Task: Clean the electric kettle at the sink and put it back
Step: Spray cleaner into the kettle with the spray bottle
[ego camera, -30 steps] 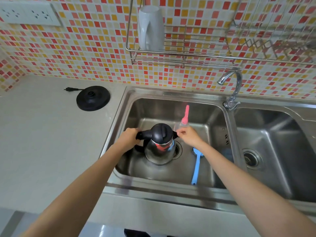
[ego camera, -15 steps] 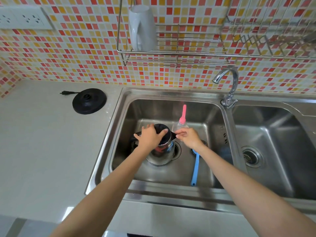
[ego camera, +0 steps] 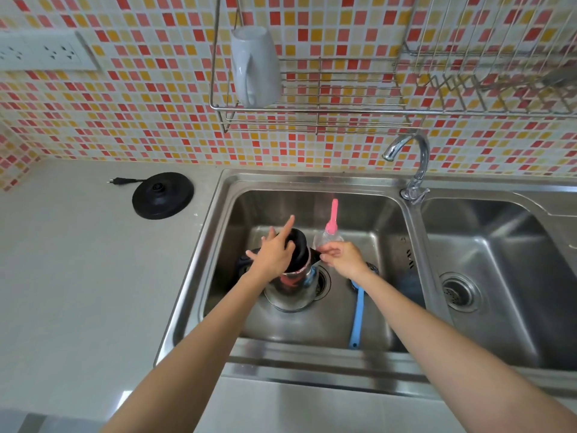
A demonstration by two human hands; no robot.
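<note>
The steel electric kettle (ego camera: 292, 292) with a black lid stands upright in the left sink basin (ego camera: 387, 232), beside the drain. My left hand (ego camera: 274, 251) lies on the lid with fingers spread and the index finger raised. My right hand (ego camera: 342, 256) is just right of the kettle's spout, its fingers curled round the lower part of a clear bottle with a pink nozzle (ego camera: 331, 226). The kettle's black base (ego camera: 162, 200) sits on the counter to the left, its plug lying loose.
A blue-handled brush (ego camera: 357, 317) lies in the left basin under my right forearm. The tap (ego camera: 412, 164) stands between the two basins; the right basin (ego camera: 512, 276) has a drain. A wire rack (ego camera: 312, 120) with a white mug (ego camera: 254, 67) hangs above.
My left hand left the kettle's handle, moved onto the lid and now has its index finger lifted. My right hand stayed by the bottle and spout.
</note>
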